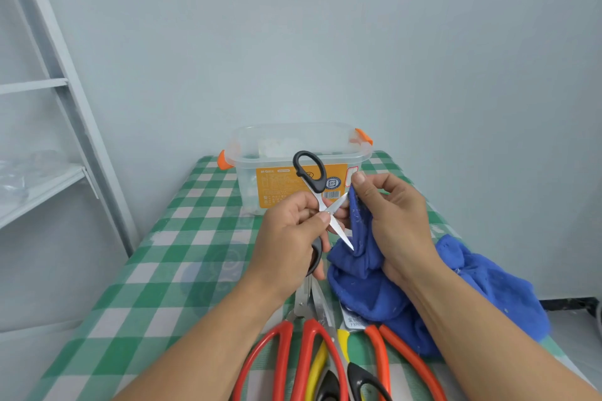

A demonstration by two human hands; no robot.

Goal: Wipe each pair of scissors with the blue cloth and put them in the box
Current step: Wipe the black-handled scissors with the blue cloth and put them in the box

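Note:
My left hand (288,238) holds a pair of black-handled scissors (311,172) with the blades spread apart, above the table. One handle loop points up in front of the box, the other sits in my palm. My right hand (394,221) grips the blue cloth (358,277) and pinches it around one blade tip. The rest of the cloth trails onto the table at the right. The clear plastic box (247,153), with orange clips and an orange label, stands open at the far end of the table.
Several more scissors lie near the front edge: red-handled ones (293,355), a yellow-and-black pair (338,368) and an orange-handled pair (391,355). The table has a green checked cloth (163,270). A grey metal shelf (49,140) stands at the left, a wall behind.

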